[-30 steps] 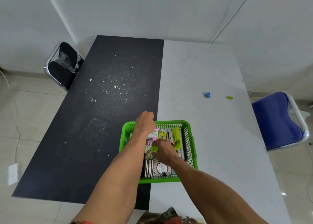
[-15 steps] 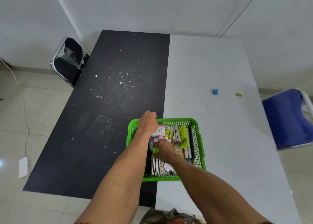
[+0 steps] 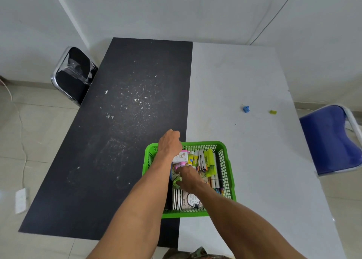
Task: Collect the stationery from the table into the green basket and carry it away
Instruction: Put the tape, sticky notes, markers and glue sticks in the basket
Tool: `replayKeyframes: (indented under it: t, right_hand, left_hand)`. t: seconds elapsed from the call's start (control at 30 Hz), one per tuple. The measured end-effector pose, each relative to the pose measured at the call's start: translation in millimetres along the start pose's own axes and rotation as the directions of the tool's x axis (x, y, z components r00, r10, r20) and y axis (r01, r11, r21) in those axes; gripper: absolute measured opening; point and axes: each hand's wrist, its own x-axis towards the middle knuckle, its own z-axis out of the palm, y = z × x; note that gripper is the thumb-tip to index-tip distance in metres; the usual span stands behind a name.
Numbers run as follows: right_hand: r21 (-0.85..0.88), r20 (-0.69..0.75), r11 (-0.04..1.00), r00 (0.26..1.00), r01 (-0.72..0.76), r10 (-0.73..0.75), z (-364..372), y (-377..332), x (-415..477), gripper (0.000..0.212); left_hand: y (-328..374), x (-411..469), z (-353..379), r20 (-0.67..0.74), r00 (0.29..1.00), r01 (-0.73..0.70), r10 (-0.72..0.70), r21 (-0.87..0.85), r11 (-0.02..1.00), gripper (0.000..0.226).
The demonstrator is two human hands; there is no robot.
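Basket nearly full, two small bits left out on the tabletop.

I see the green basket [image 3: 203, 143] sitting at the near end of the tabletop [image 3: 244, 72], packed with markers [image 3: 210, 162] and booklets [image 3: 188, 201]. My left hand [image 3: 170, 145] is curled over the basket's far-left rim. My right hand [image 3: 191, 180] is down inside the basket, fingers closed on a pale green scrap [image 3: 176, 179]. Beyond the basket to the right, well apart from it, lie a blue piece [image 3: 245, 109] and a yellow-green piece [image 3: 272, 112]. I judge the collecting mostly done, with those two pieces and the carrying away left.
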Motion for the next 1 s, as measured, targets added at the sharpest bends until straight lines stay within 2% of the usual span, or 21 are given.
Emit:
replayKeyframes:
  t: [0.17, 0.3, 0.5, 0.73, 1.0]
  right_hand:
    - [0.072, -0.167, 0.995, 0.985, 0.067, -0.054, -25, 9, 5, 0.026]
    - [0.109, -0.331, 0.992, 0.943, 0.067, -0.028, -53, 21, 13, 0.021]
    - [0.11, -0.477, 0.994, 0.877, 0.002, 0.051, -96, 52, 21, 0.021]
    - [0.222, -0.469, 0.971, 0.863, -0.091, 0.188, -130, 118, 43, 0.024]
    - [0.221, -0.475, 0.952, 0.828, -0.214, 0.297, -160, 199, 91, 0.027]
  left_hand:
    - [19, 13, -5, -0.006, 0.999, -0.032, 0.032, 0.01, 0.999, 0.024]
    - [46, 29, -7, -0.008, 0.997, -0.077, 0.077, 0.025, 0.997, 0.028]
    - [87, 53, 3, 0.019, 0.991, -0.13, 0.13, 0.034, 0.991, 0.028]
    - [123, 87, 24, 0.068, 0.984, -0.166, 0.163, 0.047, 0.985, 0.027]
    - [155, 141, 52, 0.098, 0.978, -0.19, 0.183, 0.073, 0.979, 0.027]
